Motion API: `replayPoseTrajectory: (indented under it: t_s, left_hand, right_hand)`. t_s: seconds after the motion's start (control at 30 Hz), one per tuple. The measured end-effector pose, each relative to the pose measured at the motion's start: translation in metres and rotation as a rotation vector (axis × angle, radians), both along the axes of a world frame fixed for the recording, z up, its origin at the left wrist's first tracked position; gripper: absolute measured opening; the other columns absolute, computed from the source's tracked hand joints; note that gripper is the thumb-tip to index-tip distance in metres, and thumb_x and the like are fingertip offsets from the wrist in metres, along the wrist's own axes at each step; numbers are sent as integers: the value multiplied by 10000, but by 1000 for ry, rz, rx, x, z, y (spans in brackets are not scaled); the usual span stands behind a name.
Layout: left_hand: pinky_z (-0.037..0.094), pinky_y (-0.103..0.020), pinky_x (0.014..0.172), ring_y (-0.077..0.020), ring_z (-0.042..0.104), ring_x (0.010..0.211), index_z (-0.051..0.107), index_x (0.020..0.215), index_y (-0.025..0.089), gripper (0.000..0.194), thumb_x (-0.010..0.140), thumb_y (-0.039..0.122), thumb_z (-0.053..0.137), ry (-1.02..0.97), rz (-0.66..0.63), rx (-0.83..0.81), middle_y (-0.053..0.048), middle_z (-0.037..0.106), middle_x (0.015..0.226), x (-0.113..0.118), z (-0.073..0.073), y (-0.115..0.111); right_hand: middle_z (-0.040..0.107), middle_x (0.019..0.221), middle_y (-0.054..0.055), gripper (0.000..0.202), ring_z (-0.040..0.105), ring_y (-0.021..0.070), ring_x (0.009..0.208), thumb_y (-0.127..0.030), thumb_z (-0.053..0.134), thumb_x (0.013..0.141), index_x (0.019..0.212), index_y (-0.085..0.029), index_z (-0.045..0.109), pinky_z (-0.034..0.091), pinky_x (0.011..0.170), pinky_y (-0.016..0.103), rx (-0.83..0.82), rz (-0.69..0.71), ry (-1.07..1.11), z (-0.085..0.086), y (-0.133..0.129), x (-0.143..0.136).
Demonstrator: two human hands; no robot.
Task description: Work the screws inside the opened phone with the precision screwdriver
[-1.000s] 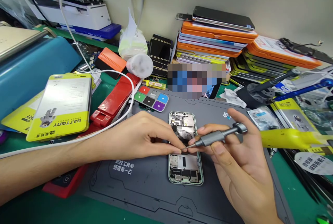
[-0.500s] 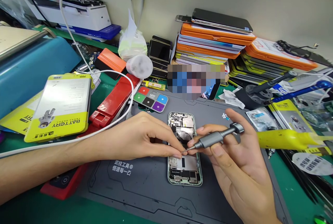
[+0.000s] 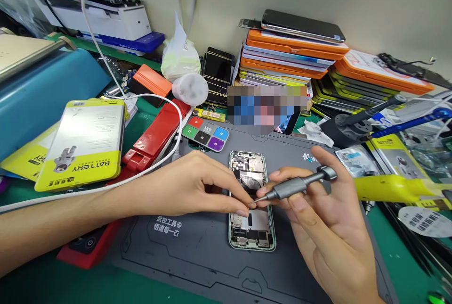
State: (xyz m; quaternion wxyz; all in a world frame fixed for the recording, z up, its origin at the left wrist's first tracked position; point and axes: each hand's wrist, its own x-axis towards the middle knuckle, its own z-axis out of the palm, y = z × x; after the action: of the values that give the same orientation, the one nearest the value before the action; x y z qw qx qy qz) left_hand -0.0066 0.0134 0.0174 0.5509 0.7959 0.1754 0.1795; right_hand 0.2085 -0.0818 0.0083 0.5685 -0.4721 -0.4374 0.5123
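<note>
An opened smartphone (image 3: pixel 252 228) lies on the grey mat, its inner parts showing; the battery area and boards are bare. Over its middle, my left hand (image 3: pixel 205 191) reaches in from the left with thumb and forefinger drawn into a pinch. Whatever those fingertips hold, if anything, is too small to make out. My right hand (image 3: pixel 328 219) grips a grey precision screwdriver (image 3: pixel 291 188), tilted with its thin tip pointing left. That tip meets the left fingertips just above the phone. Part of the phone is hidden behind both hands.
A magnetic pad with coloured squares (image 3: pixel 205 134) lies behind the phone. Red clamp-like tool (image 3: pixel 155 136), white cable (image 3: pixel 151 170) and battery packs (image 3: pixel 81 146) are at left. Stacked orange boxes (image 3: pixel 296 45) stand at the back; a yellow-handled tool (image 3: pixel 391 187) is at right.
The hands and screwdriver keep nearly the same pose. The left thumb and forefinger tips look slightly farther apart, and the whole view has shifted a little.
</note>
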Motion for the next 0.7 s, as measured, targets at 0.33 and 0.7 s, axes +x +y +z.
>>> replayPoseTrajectory:
  t_s: [0.33,0.7]
  left_hand:
    - [519,-179,790,-113,696,911,769,1058,187,240,926,341,641,50,13,5,-26,758,1023,0,0,1]
    - [492,-168,754,-89,678,865,759,1048,197,233,912,359,662,82,42,-19,5,747,997,0,0,1]
  right_hand:
    - [649,1060,68,540,706,196,876,-189,546,959,1424,-366,337,649,738,324,18,-18,-20,-1,-1,-2]
    - [638,1084,44,534,686,161,962,-149,545,966,1403,-387,350,647,825,326,111,-74,-102,0,-7,-4]
